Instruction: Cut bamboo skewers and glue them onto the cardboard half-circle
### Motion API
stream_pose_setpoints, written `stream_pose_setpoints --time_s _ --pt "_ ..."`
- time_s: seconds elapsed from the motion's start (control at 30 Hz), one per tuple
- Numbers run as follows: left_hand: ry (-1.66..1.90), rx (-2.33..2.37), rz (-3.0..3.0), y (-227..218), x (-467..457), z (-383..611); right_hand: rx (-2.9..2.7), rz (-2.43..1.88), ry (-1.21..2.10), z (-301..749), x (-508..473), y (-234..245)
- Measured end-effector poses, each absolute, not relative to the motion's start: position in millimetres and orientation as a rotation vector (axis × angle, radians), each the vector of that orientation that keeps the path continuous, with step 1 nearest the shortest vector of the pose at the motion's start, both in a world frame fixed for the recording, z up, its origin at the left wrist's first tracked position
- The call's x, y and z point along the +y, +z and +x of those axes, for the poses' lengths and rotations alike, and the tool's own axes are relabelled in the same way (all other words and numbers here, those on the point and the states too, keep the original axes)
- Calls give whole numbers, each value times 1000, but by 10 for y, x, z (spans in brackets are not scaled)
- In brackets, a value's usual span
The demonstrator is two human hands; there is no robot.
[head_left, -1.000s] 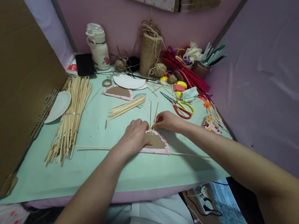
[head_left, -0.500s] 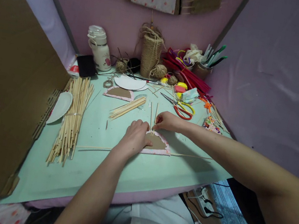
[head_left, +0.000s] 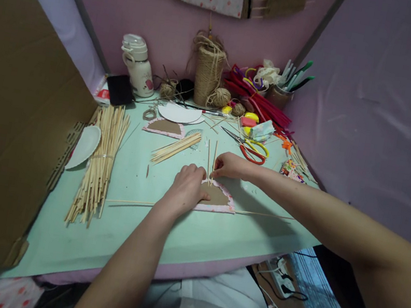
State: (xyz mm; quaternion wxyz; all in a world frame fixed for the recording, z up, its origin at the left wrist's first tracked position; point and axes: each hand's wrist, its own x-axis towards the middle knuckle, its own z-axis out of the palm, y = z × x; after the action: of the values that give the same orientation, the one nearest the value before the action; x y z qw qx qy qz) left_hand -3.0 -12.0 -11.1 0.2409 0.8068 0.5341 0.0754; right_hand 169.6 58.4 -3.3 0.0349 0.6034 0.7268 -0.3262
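Note:
My left hand [head_left: 185, 188] rests on the left part of a half-circle of brown cardboard [head_left: 216, 196] edged with pink-and-white fabric. Its thumb lies on the cardboard and its fingers curl over the curved rim. Two thin wooden sticks stand out from the top of that rim: a left stick [head_left: 209, 155] beside my left fingertips and a right stick [head_left: 216, 150]. Closed in a pinch, my right hand [head_left: 229, 167] grips the right stick near its lower end. Along the straight edge, another stick [head_left: 264, 215] juts out to the right, and a stick [head_left: 130, 202] extends to the left.
A large stick bundle [head_left: 99, 168] lies at left by a cardboard panel [head_left: 10, 116]. Behind my hands are a smaller stick pile [head_left: 176, 147], another fabric-edged half-circle [head_left: 165, 126] and scissors [head_left: 251, 150]. Twine [head_left: 208, 75] and a bottle [head_left: 139, 66] stand at the back.

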Motion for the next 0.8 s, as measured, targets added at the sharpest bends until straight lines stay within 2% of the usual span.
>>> stream_pose_setpoints --time_s 0.8 --pt "212 1464 2226 -146 -107 -29 2178 1861 -898 1610 520 79"
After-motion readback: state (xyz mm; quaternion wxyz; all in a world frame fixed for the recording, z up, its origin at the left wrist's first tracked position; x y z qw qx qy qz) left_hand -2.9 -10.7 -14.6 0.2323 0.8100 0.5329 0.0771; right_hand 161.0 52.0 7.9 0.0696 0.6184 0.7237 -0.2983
